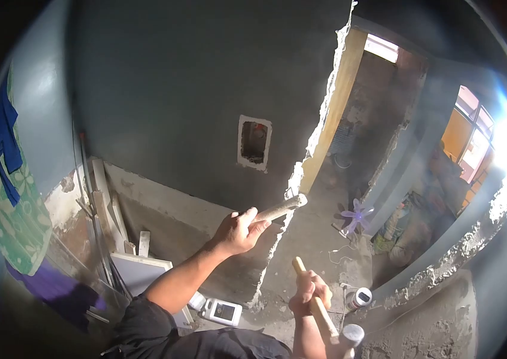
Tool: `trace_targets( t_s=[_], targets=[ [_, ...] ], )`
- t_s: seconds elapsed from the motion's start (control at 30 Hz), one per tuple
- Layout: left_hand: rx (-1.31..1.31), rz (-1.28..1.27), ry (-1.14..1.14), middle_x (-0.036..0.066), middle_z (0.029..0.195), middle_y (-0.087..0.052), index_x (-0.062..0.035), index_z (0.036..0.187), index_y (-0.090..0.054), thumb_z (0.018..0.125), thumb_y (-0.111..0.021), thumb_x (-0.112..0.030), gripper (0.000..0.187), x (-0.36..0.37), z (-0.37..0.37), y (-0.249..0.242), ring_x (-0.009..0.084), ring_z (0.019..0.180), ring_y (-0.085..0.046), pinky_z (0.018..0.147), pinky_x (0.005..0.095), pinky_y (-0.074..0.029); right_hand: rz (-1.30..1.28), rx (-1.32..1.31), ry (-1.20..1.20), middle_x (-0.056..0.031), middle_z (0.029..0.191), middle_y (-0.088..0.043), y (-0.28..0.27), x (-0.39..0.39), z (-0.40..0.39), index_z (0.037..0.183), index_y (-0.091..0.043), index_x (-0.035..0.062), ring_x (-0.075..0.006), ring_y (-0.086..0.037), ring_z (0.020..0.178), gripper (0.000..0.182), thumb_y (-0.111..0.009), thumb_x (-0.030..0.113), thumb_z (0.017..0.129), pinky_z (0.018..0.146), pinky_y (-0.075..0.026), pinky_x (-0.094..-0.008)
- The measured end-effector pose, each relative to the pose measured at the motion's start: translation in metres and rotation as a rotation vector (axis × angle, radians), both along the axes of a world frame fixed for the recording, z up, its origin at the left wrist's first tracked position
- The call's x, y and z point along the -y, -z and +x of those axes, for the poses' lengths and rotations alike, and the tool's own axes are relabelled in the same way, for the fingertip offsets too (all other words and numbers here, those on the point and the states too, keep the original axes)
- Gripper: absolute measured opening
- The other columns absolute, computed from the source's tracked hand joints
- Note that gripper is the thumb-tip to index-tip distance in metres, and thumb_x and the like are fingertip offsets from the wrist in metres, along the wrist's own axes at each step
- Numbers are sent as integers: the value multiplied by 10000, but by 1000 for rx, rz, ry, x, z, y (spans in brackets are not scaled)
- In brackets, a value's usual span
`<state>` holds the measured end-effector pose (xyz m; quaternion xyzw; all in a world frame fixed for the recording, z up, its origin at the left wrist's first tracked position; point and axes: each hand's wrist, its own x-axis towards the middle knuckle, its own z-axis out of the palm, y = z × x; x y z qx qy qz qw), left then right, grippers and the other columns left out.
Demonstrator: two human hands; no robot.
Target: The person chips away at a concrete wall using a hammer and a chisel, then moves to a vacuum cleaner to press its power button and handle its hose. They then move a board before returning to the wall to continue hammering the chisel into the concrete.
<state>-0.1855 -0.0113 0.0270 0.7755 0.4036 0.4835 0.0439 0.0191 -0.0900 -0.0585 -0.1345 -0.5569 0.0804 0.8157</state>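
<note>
My left hand [239, 233] is closed around a pale, dusty chisel [280, 209]. The chisel's far end overlaps the rough, broken white edge [294, 179] of the dark grey wall [175, 119] in this view. Lower and to the right, my right hand [311, 292] grips the wooden handle of a hammer [323, 317]. The hammer's metal head hangs low, near the bottom of the view, and the handle's butt sticks up above my fist.
A recessed socket box [254, 142] is set in the wall. Boards [104, 197] lean in the left corner near hanging cloths [17, 203]. A white jug [222, 312] and a can [361, 297] stand on the floor. A purple fan [356, 216] is beyond the opening.
</note>
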Motion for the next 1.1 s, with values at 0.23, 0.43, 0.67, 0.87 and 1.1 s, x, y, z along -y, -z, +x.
trace_targets(
  t_s=[0.23,0.43,0.67,0.87,1.1],
  targets=[
    [27,26,-13,210,578,-552,-30,772,-496,972,-620,-329,380,3,4,0,408,552,-626,474,431,-462,-684,511,409,-79,675,-534,15,-19,4,797,-524,4,-174,-508,632,213,-536,112,980,582,-392,-325],
    [27,21,-8,198,592,-595,-38,778,-521,961,-630,-326,358,4,7,-2,403,587,-648,488,426,-501,-538,334,338,-57,592,-504,6,-4,4,648,-503,33,-177,-484,532,396,-514,193,1010,516,-377,-346],
    [42,-4,2,192,590,-589,-37,786,-515,958,-639,-325,357,3,9,-1,393,588,-649,477,422,-487,-438,643,749,-44,600,-469,20,-5,11,665,-477,50,-168,-464,534,322,-562,120,968,506,-361,-350],
    [36,24,-20,190,585,-581,-36,784,-508,965,-624,-359,388,1,9,2,402,586,-642,479,428,-481,-699,661,448,-120,695,-572,19,-17,11,846,-599,45,-273,-571,603,179,-531,131,987,599,-482,-370],
    [14,5,-31,201,598,-581,-35,781,-518,964,-626,-335,368,2,9,-4,412,579,-631,479,436,-474,-644,476,219,-115,674,-577,15,1,7,712,-570,13,-269,-553,582,205,-621,50,907,548,-440,-385]
  ],
)
